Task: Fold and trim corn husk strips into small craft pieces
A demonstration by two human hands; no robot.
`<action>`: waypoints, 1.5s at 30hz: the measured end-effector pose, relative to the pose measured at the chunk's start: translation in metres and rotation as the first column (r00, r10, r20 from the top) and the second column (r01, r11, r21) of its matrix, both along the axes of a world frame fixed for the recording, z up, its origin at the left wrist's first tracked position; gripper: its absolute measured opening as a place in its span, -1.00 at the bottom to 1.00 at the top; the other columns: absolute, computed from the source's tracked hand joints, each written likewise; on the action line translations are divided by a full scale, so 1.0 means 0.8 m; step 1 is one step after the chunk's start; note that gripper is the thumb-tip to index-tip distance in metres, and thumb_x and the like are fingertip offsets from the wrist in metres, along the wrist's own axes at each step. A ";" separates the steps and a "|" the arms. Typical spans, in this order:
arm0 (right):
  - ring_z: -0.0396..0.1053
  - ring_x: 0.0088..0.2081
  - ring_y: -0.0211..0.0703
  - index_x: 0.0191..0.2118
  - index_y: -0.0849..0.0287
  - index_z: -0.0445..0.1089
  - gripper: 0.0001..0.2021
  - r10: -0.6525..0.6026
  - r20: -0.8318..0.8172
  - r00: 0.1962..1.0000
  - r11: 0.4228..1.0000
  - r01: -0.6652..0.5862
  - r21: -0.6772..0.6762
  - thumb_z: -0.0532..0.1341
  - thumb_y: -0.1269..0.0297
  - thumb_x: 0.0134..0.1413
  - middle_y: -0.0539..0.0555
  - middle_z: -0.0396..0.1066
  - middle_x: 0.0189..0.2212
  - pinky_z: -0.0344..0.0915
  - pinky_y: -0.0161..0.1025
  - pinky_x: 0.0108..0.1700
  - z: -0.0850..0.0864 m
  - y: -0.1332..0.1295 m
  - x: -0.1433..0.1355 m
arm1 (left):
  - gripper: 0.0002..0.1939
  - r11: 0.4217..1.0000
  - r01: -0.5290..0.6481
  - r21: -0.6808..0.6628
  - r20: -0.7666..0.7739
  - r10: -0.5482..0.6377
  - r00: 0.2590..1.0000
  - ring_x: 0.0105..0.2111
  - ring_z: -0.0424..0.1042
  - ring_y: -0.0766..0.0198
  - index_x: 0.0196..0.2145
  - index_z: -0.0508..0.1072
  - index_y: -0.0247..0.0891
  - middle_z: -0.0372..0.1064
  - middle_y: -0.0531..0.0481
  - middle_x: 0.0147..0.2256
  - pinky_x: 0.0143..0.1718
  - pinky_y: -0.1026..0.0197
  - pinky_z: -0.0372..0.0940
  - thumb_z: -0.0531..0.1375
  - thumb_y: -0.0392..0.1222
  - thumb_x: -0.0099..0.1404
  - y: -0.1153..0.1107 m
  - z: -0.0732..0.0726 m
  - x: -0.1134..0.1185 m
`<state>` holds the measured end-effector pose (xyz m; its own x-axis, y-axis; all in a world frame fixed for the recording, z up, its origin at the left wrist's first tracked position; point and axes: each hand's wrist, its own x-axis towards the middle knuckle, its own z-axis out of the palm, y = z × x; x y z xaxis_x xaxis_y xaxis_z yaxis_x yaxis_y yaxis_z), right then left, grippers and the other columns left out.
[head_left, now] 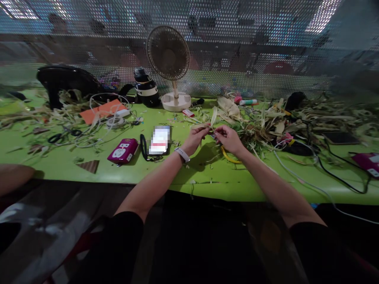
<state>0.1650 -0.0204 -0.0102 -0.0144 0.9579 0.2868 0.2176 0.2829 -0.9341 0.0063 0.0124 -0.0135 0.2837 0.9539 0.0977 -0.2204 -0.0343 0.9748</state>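
Over the green table [189,173], my left hand [194,140] and my right hand [227,138] nearly meet, fingertips pinched on a pale dried husk strip [213,116]. The strip stands up from between the fingers; its lower end is too small to make out. A yellow cord [229,157] lies beneath my right wrist. Left of my left hand rests a phone [160,140] with a lit screen. Dried husks and green plant bits [254,132] are heaped just right of my right hand.
A white fan [168,53] and a black bottle [146,88] stand at the back. Scissors [64,135], an orange sheet [103,111], a purple box [122,151] and white cable lie left. Black and white cables cross the right side. Another person's arm [14,177] rests at the left edge.
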 end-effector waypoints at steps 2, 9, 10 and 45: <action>0.31 -0.49 -0.25 -0.34 0.12 0.33 -0.74 -0.002 0.010 1.000 1.000 0.002 0.005 0.30 0.08 -0.10 -0.03 0.36 -0.50 0.36 -0.26 -0.46 0.000 0.000 -0.001 | -0.77 1.000 0.009 -0.005 0.052 -0.009 0.999 -0.26 0.48 0.32 -0.21 0.56 -0.27 0.56 -0.03 -0.29 -0.25 0.28 0.29 0.33 -0.19 0.14 -0.001 -0.002 0.001; 0.31 -0.49 -0.22 -0.38 0.10 0.31 -0.84 0.036 0.096 0.995 0.999 -0.035 -0.011 0.24 0.16 -0.05 -0.03 0.36 -0.51 0.33 -0.24 -0.46 0.007 -0.010 -0.006 | -0.72 0.988 -0.033 0.152 -0.014 0.036 0.999 -0.21 0.49 0.25 -0.29 0.57 -0.29 0.57 -0.06 -0.25 -0.07 0.15 0.36 0.39 -0.10 0.05 -0.006 -0.003 0.001; 0.30 -0.50 -0.22 -0.40 0.09 0.31 -0.86 0.054 0.121 0.991 0.999 -0.053 -0.012 0.24 0.18 -0.05 -0.03 0.37 -0.52 0.32 -0.24 -0.46 0.008 -0.012 -0.005 | -0.73 0.983 -0.045 0.177 -0.060 0.056 0.997 -0.22 0.49 0.24 -0.29 0.58 -0.29 0.57 -0.07 -0.26 -0.10 0.15 0.37 0.37 -0.10 0.08 -0.007 -0.002 0.001; 0.15 -0.70 -0.32 -0.57 0.15 0.30 -0.49 -0.195 0.073 0.978 0.965 0.205 -0.163 0.21 -0.25 0.02 -0.07 0.21 -0.71 0.09 -0.29 -0.59 0.033 -0.013 0.012 | -0.68 0.979 0.111 0.170 -0.054 -0.103 0.993 -0.34 0.50 0.25 -0.35 0.58 -0.32 0.56 -0.10 -0.36 -0.16 0.13 0.36 0.40 0.00 0.05 -0.006 -0.009 0.008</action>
<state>0.1743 -0.0307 0.0163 0.1707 0.9774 0.1245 0.3068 0.0674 -0.9494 0.0124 0.0075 -0.0207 0.3909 0.8877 0.2432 -0.1879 -0.1817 0.9652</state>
